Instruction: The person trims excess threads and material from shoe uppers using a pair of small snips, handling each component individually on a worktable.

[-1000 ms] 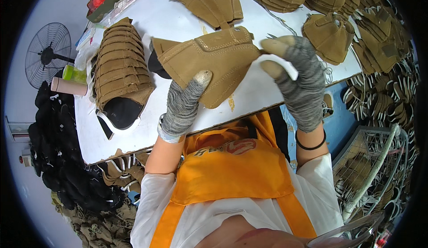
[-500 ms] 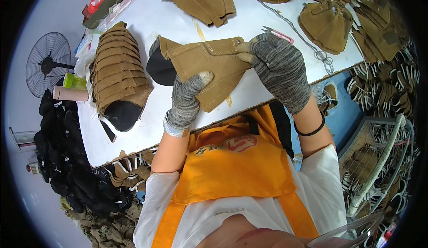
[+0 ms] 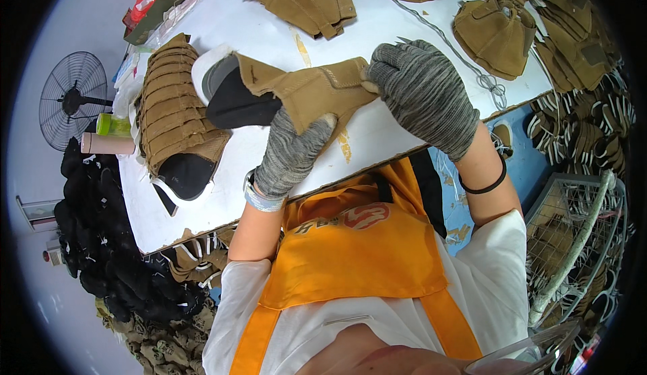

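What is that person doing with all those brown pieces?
A person in an orange apron and grey gloves holds a tan shoe upper over a white table. The left hand grips it from below, and the right hand pinches its right end. A black lining shows at its other end. A stack of tan uppers lies to the left, with more piles along the far edge.
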The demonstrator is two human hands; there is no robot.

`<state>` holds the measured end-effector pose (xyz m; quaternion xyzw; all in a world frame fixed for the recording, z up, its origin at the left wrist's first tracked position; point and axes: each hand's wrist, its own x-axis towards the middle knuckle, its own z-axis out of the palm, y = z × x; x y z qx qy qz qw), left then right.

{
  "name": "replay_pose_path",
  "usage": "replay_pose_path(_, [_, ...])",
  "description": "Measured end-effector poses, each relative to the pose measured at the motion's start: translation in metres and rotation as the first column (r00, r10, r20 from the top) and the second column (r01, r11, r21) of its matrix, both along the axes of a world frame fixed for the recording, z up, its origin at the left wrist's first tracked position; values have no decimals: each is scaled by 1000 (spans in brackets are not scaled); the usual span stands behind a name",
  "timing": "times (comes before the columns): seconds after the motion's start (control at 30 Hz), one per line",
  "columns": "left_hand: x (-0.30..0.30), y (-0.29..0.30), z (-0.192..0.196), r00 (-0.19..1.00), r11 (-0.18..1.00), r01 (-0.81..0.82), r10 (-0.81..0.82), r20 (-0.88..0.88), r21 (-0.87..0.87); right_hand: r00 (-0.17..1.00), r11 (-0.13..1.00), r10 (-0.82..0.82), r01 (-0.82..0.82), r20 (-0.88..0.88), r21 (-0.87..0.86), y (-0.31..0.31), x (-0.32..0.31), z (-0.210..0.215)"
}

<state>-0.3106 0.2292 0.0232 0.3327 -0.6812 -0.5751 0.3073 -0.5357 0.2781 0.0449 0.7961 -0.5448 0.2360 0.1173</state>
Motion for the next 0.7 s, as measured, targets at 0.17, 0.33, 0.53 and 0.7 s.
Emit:
replay_pose_path(0.17, [1, 10, -3, 981, 981, -34, 69, -181, 189, 989, 990, 26, -5, 148, -143, -1, 11, 7])
replay_pose_path(0.33, [-1, 20, -9, 937, 951, -64, 161, -310, 302, 862, 974, 74, 46, 502, -222, -2, 22, -6])
replay_pose_path(0.53, [-3, 22, -3, 891, 926, 18, 157, -427, 378, 712, 959, 160, 54, 684, -280, 1, 28, -14])
replay_pose_path(0.7, [-3, 19, -9, 893, 931, -6, 169, -417, 364, 518, 990, 125, -12, 846, -139, 4, 19, -19])
